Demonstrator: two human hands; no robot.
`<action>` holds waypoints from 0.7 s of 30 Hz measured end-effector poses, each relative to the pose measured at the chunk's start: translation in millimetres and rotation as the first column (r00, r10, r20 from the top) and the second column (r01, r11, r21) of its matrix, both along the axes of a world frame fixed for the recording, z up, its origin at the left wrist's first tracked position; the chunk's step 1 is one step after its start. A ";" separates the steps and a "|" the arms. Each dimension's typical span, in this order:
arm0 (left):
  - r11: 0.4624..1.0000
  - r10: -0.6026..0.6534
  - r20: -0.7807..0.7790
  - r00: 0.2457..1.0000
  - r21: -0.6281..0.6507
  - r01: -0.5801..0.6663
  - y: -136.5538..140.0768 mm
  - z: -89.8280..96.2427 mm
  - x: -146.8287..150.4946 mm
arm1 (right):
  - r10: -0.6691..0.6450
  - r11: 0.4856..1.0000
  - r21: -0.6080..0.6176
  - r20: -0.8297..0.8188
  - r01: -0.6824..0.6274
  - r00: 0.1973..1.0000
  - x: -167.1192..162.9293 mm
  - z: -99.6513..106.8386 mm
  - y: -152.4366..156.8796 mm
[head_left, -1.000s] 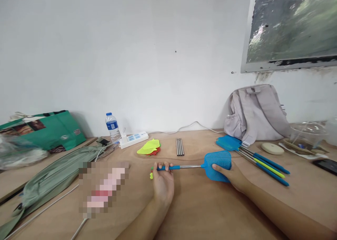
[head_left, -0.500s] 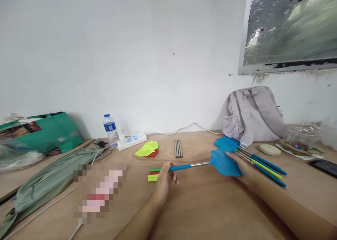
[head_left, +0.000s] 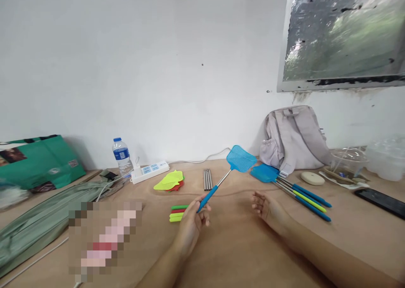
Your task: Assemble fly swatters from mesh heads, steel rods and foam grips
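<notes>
My left hand (head_left: pixel 190 224) grips the blue handle of a fly swatter (head_left: pixel 241 158), which slants up to the right. Its metal rod joins the handle to a blue mesh head held up in the air. Near the middle right, my right hand (head_left: pixel 268 210) is empty, its fingers loosely curled and apart. Beside it lie several swatters (head_left: pixel 264 173) with blue heads and blue or yellow-green handles. Partly behind my left hand are several green, red and yellow handles (head_left: pixel 177 216). Metal rods (head_left: pixel 207 180) and loose yellow and red swatter heads (head_left: pixel 169 181) lie farther back.
A power strip (head_left: pixel 150 172) and a water bottle (head_left: pixel 122 155) stand by the wall. On the right are a grey backpack (head_left: pixel 294 136), a round pale object (head_left: pixel 312 178), a plastic bowl (head_left: pixel 349 163) and a phone (head_left: pixel 381 200). A green bag (head_left: pixel 47 163) and grey-green cloth (head_left: pixel 47 222) lie left.
My right hand has let go of the blue swatter head and moved off it. My left hand has tilted the swatter so its head points upward. The view has shifted slightly right.
</notes>
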State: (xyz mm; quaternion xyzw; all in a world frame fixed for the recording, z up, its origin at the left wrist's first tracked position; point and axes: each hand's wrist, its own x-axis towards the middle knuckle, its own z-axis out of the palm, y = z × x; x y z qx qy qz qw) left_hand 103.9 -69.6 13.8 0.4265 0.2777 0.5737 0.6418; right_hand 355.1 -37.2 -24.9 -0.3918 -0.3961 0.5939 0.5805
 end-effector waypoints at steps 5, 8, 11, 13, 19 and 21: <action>0.998 -0.063 0.011 0.998 -0.002 0.063 -2.6 -3.6 4.5 | 0.172 0.934 0.218 0.423 -0.284 0.890 -31.2 20.3 -39.9; 0.997 -0.071 0.002 0.998 0.012 0.071 -2.7 -7.8 7.6 | 0.122 0.799 0.331 0.729 -0.503 0.674 -36.7 38.1 -55.6; 0.992 -0.124 0.004 0.992 0.026 0.124 -3.4 -12.7 11.3 | 0.047 0.681 0.326 0.874 -0.655 0.484 -39.6 49.6 -60.5; 0.984 -0.176 0.003 0.984 0.039 0.175 -4.8 -15.2 13.6 | -0.014 0.630 0.320 0.915 -0.707 0.402 -41.2 50.1 -60.2; 0.905 -0.366 -0.227 0.903 0.139 0.402 -10.7 -21.7 17.3 | 0.126 0.581 0.345 0.856 -0.737 0.501 -49.6 37.2 -60.5; 0.869 -0.391 -0.327 0.861 0.177 0.462 -11.7 -25.3 16.5 | 0.327 0.615 0.363 0.690 -0.700 0.645 -57.2 36.0 -63.4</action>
